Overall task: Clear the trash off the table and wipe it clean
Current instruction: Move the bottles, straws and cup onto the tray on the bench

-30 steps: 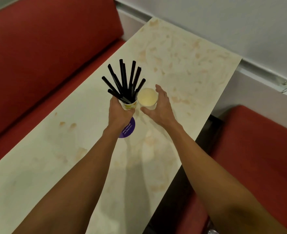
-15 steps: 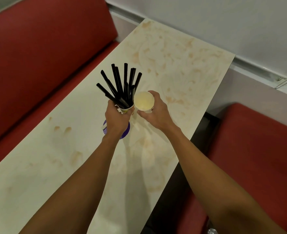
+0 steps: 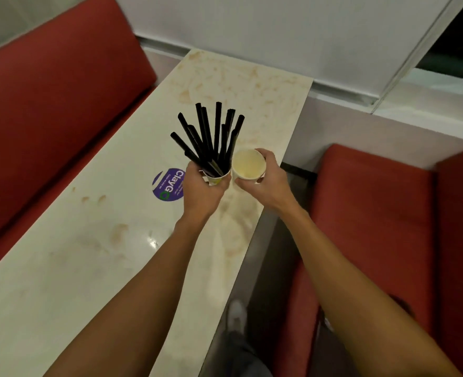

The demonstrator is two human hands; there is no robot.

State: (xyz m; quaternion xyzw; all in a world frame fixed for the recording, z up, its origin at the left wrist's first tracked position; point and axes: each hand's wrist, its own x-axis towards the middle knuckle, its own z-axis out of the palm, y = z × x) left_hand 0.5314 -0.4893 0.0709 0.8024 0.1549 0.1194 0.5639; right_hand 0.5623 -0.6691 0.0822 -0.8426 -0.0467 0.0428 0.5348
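Observation:
My left hand point(image 3: 201, 187) grips a small paper cup point(image 3: 216, 178) stuffed with several black straws point(image 3: 211, 137) that fan upward. My right hand point(image 3: 267, 179) holds a second, empty paper cup point(image 3: 248, 164) with a pale yellow inside, right beside the first. Both cups are lifted above the right part of the cream table point(image 3: 88, 240). The tabletop carries many brownish smears and stains point(image 3: 118, 232), thickest toward the far end.
A round purple sticker point(image 3: 169, 185) lies on the table left of my left hand. Red bench seats flank the table, one to the left point(image 3: 48, 104) and one to the right point(image 3: 374, 213). A white wall point(image 3: 279, 31) closes the far end. A leg and shoe point(image 3: 237, 317) show below.
Both hands lifted the two cups and drew them back toward the table's right edge. The purple sticker, earlier hidden under my left hand, now shows in full.

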